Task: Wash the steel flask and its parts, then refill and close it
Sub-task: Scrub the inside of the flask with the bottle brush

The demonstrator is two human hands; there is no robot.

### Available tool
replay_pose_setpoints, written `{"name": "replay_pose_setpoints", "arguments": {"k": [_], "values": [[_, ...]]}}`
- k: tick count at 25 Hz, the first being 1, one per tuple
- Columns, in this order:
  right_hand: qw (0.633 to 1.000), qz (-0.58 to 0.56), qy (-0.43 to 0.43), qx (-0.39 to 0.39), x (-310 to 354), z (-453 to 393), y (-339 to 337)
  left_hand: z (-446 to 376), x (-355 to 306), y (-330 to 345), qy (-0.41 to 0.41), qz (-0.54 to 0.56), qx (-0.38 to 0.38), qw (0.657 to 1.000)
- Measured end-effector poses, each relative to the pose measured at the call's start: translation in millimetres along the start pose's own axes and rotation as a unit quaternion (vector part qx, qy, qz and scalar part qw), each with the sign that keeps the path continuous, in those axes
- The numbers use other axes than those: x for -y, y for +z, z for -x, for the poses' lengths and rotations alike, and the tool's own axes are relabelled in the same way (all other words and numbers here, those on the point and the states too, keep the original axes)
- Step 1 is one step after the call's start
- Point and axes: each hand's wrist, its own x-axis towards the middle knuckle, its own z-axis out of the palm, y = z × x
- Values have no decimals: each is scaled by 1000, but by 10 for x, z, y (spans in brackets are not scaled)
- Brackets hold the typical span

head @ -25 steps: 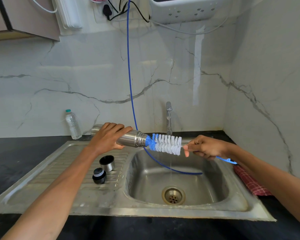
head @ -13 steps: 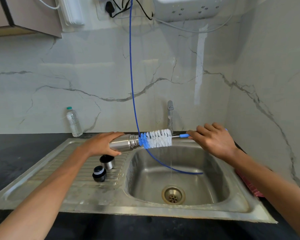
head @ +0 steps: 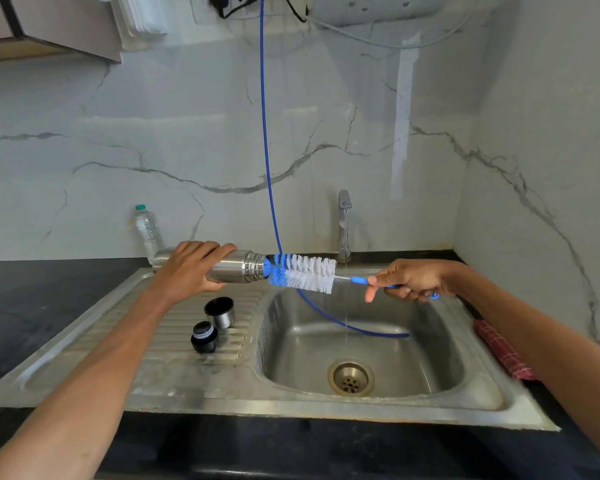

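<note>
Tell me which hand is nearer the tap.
Right. The right hand grips the brush handle just right of and below the tap; the left hand holds the flask well off to the tap's left.

Your left hand [head: 191, 268] covered the middle of the flask [head: 236, 270], the brush [head: 302, 273] tip was lost inside its mouth, your right hand [head: 407, 280] hid most of the handle, and the frame's top cut off the blue hose [head: 265, 133]

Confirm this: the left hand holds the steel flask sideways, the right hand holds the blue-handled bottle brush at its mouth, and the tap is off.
Wrong about the chrome tap: the head view shows a thin stream running. The rest stands: left hand, cylindrical steel flask, right hand, blue-handled white-bristled bottle brush.
</note>
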Motion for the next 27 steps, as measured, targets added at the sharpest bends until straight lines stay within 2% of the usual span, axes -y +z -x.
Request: {"name": "replay_pose_setpoints", "arguments": {"k": [2,3,4,5,6,7,8,9,10,12,13,15,16,18,20,23,25,27], "values": [[993,45,-68,-89,0,-82,87,25,17,-34,-28,40,26,998],[971,121,-114,-169,-14,-118,141,46,37,-54,-46,70,46,995],[912,263,-168,-266,-41,-161,185,66,65,-68,-65,101,69,990],[805,420,-217,-358,-86,-218,236,89,96,-80,-82,129,91,984],[701,517,-241,-427,-120,-268,295,110,132,-85,-94,160,112,976],[627,570,-249,-469,-101,-294,346,138,158,-91,-105,185,127,969],[580,592,-261,-494,-76,-327,391,167,167,-111,-114,203,133,963],[564,592,-282,-502,-57,-355,407,200,193,-121,-121,203,139,962],[572,587,-303,-486,-53,-373,385,235,208,-142,-120,195,143,963],[636,566,-312,-421,-50,-376,311,291,220,-178,-110,142,131,975],[699,532,-293,-378,-32,-383,263,313,210,-196,-104,106,118,982],[850,396,-234,-257,92,-354,217,333,226,-180,-83,62,92,990],[898,319,-221,-208,130,-365,213,339,243,-165,-73,53,80,993],[954,192,-185,-135,177,-358,228,353,253,-164,-62,39,68,995],[991,52,-110,-46,161,-314,256,358,290,-148,-45,22,56,997],[997,-57,-1,53,122,-251,237,346,280,-156,-28,11,35,999],[996,-69,5,62,125,-244,230,333,287,-163,-27,7,34,999],[999,-32,-18,13,131,-266,247,305,276,-177,-42,15,52,998]]}}
